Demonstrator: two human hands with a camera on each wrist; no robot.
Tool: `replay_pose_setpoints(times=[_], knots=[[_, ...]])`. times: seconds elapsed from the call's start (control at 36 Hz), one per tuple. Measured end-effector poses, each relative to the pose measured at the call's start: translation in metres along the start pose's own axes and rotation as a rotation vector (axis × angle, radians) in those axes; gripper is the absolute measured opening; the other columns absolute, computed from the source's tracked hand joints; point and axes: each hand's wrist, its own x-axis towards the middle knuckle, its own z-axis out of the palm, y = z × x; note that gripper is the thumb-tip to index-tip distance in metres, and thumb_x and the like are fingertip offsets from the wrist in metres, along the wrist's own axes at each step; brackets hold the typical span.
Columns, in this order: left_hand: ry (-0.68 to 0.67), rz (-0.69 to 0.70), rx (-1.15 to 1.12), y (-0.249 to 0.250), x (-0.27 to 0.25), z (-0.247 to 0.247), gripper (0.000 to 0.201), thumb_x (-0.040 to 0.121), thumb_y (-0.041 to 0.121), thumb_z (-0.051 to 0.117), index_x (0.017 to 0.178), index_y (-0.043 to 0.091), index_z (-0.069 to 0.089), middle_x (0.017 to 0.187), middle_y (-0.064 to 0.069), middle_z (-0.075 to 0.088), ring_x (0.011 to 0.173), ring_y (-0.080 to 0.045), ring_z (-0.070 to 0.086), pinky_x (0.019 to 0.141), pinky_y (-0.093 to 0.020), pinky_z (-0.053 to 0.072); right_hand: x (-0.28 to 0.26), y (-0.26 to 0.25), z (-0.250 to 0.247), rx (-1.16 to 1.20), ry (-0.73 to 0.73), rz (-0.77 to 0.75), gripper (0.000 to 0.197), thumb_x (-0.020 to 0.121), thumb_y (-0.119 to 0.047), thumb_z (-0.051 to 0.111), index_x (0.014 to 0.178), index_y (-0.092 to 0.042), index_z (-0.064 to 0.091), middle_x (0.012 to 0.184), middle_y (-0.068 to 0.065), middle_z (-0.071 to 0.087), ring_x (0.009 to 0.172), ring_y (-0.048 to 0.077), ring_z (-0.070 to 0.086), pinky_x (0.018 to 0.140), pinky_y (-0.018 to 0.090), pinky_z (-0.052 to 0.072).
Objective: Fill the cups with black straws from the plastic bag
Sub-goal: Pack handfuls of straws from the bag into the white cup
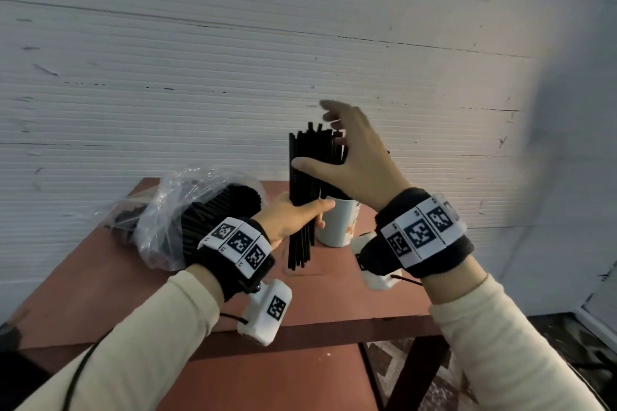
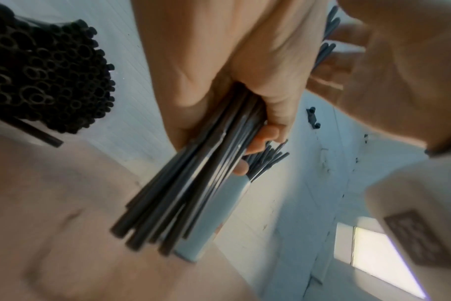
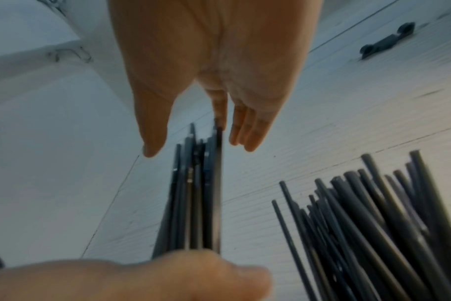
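We see the left hand [image 1: 293, 217] wrapped around a bundle of black straws [image 1: 305, 177], its fingers [image 2: 267, 134] and thumb clamped on the lower half so the bundle stands upright above the middle of the bench [image 1: 100, 294]. The bottom ends of the straws hang just above the bench top, fanned a little in the left wrist view.

The right hand [image 1: 354, 157] is at the top of the same bundle with its fingers [image 3: 241, 130] straight and apart; the thumb lies against the near side of the straws and the other fingers reach over the tips. We cannot tell if those fingers touch the tips.

1 white cup [image 1: 337, 223] stands on the bench just behind the left hand, toward the far right corner, already holding a loose cluster of straws, as the right wrist view shows.

The plastic bag [image 1: 173, 210] lies on its side near the far left corner, with a thick roll of straws inside, their open ends facing the hands.
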Motion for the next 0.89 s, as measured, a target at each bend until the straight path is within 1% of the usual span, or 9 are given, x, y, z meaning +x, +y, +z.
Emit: replay_pose_setpoints(times=[0.11,0.22,0.31,0.39,0.47,0.61,0.69,0.75,0.89], knots=[[-0.174,0.124,-0.005,0.025,-0.007,-0.002,0.031,0.090,0.032,0.065,0.060,0.027,0.059,0.066,0.005,0.059,0.081,-0.019,0.065,0.104,-0.047,0.045,-0.004,-0.003,-0.023,0.040,-0.014,0.115,0.084,0.066,-0.052,0.080,0.136,-0.026,0.040,0.125,-0.009,0.038,0.113,0.005,0.041,0.090,0.013,0.038],[-0.482,0.120,0.136,0.047,-0.014,0.002,0.035,0.095,0.018,0.060,0.061,0.022,0.062,0.067,0.004,0.063,0.082,-0.022,0.065,0.088,-0.033,0.053,-0.006,0.001,-0.031,0.114,-0.422,0.182,0.059,0.063,-0.057,0.079,0.113,-0.036,0.057,0.105,-0.013,0.055,0.103,0.000,0.055,0.087,0.018,0.046],[-0.518,0.138,0.207,0.048,-0.012,0.009,0.027,0.094,0.013,0.061,0.070,0.002,0.063,0.073,-0.007,0.066,0.080,-0.021,0.066,0.080,-0.023,0.053,-0.008,0.006,-0.024,0.137,-0.559,0.148,0.023,0.081,-0.033,0.076,0.099,-0.019,0.070,0.085,-0.008,0.069,0.083,0.001,0.064,0.075,0.015,0.048],[-0.414,0.099,0.180,0.039,-0.004,0.013,0.031,0.084,0.032,0.074,0.095,0.004,0.068,0.091,-0.011,0.072,0.088,-0.017,0.069,0.086,-0.029,0.055,-0.005,0.014,-0.023,0.133,-0.399,0.115,0.012,0.086,-0.016,0.069,0.084,-0.004,0.069,0.083,0.008,0.069,0.079,0.016,0.065,0.075,0.028,0.053],[-0.163,0.096,0.112,0.032,0.006,0.017,0.076,0.061,0.049,0.085,0.126,0.025,0.054,0.110,0.002,0.069,0.103,-0.011,0.067,0.096,-0.038,0.053,0.005,0.024,-0.034,0.147,-0.228,0.129,0.015,0.085,-0.013,0.068,0.084,0.002,0.066,0.083,0.016,0.066,0.079,0.024,0.065,0.073,0.036,0.052],[0.316,0.134,0.090,0.029,0.025,0.022,0.114,0.058,0.036,0.092,0.143,0.029,0.016,0.123,0.000,0.046,0.111,-0.013,0.052,0.090,-0.027,0.047,0.029,0.045,-0.059,0.199,0.053,0.176,0.008,0.084,-0.013,0.069,0.079,-0.007,0.065,0.066,-0.009,0.060,0.056,-0.002,0.055,0.051,0.011,0.040],[0.244,0.003,0.148,0.021,0.044,0.022,0.142,0.051,0.039,0.094,0.150,0.030,-0.007,0.147,-0.004,0.031,0.135,-0.021,0.037,0.111,-0.042,0.037,0.042,0.054,-0.068,0.191,0.110,0.208,0.008,0.083,-0.015,0.069,0.081,-0.008,0.064,0.069,-0.008,0.060,0.056,-0.005,0.055,0.048,0.008,0.038],[0.142,-0.048,0.154,0.015,0.055,0.023,0.146,0.051,0.035,0.095,0.151,0.028,-0.011,0.148,0.001,0.032,0.137,-0.021,0.036,0.113,-0.045,0.035,0.049,0.060,-0.068,0.162,0.090,0.216,0.011,0.083,-0.015,0.068,0.082,-0.005,0.064,0.068,-0.008,0.058,0.053,-0.006,0.053,0.047,0.007,0.037],[-0.018,-0.040,0.090,0.006,0.073,0.024,0.090,0.060,0.014,0.092,0.133,0.020,0.041,0.120,0.003,0.060,0.115,-0.016,0.058,0.093,-0.032,0.050,0.062,0.076,-0.055,0.091,0.045,0.251,0.017,0.081,-0.019,0.068,0.080,-0.002,0.064,0.071,0.003,0.063,0.061,0.004,0.058,0.055,0.020,0.048]])
